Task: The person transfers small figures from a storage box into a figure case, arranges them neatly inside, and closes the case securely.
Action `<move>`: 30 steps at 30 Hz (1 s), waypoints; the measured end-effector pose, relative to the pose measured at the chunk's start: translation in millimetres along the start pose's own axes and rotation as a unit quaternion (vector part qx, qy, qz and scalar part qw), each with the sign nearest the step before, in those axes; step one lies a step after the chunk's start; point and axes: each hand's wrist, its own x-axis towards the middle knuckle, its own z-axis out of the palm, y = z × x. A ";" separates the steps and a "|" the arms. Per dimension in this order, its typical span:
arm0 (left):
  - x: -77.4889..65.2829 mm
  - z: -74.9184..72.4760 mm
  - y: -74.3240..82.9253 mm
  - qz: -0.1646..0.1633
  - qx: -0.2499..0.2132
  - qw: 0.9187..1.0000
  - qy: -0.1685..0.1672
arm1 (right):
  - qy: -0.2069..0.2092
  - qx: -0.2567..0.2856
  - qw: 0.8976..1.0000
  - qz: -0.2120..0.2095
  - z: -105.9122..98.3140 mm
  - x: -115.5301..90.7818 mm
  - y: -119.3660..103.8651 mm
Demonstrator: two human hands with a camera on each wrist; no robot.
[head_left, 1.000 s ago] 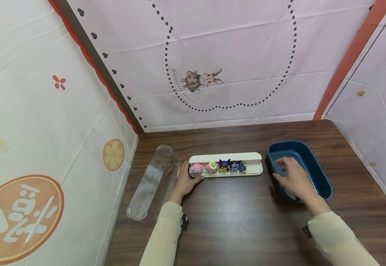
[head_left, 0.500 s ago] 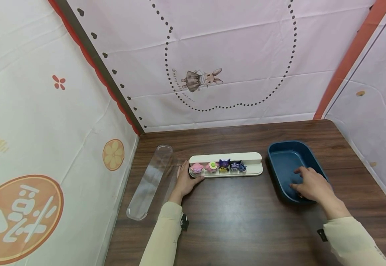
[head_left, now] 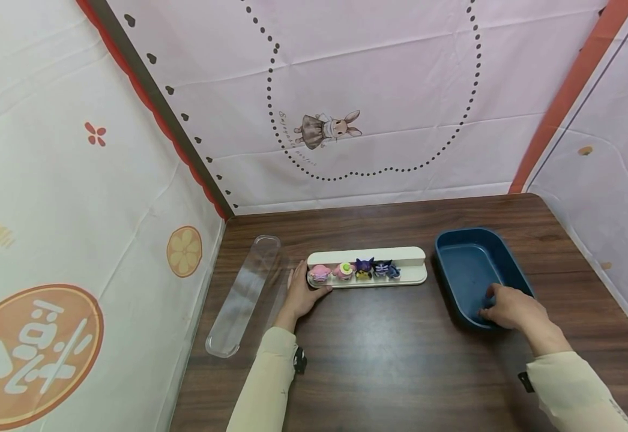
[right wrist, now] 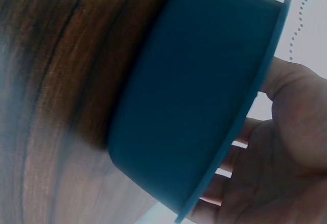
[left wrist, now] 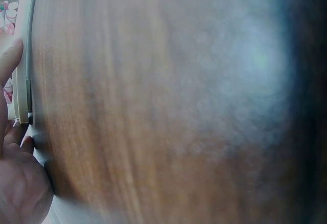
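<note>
My left hand holds the left end of a long cream stepped tray, thumb along its front edge. Small figurines stand in a row on the tray's lower step: a pink figurine by the hand, another pink figurine with a green-and-white top, a purple-and-yellow figurine and dark blue-purple ones beyond. To the right, my right hand reaches over the near rim of a blue tub, fingers bent down inside. In the right wrist view the tub wall hides the fingertips, so I cannot tell what they hold.
A long clear plastic cover lies slantwise at the left of the wooden table, beside the left forearm. Printed cloth walls enclose the table's back and sides. The tray's right half is bare.
My right hand has moved from the tub's left side toward its near right corner, then lowered with its fingers bending inward. The left hand and the tray have stayed put.
</note>
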 end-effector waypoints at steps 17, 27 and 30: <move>-1.5 -0.4 -0.2 -0.002 -0.005 1.000 -0.002 | 0.003 0.016 1.000 -0.009 7.0 5.0 5.6; -0.7 -0.4 0.1 0.000 -0.002 1.000 -0.003 | 0.070 0.019 0.996 -0.048 7.8 8.1 7.2; -0.8 -0.8 0.2 0.003 -0.001 1.000 0.001 | 0.103 0.023 0.992 -0.063 9.0 8.8 6.8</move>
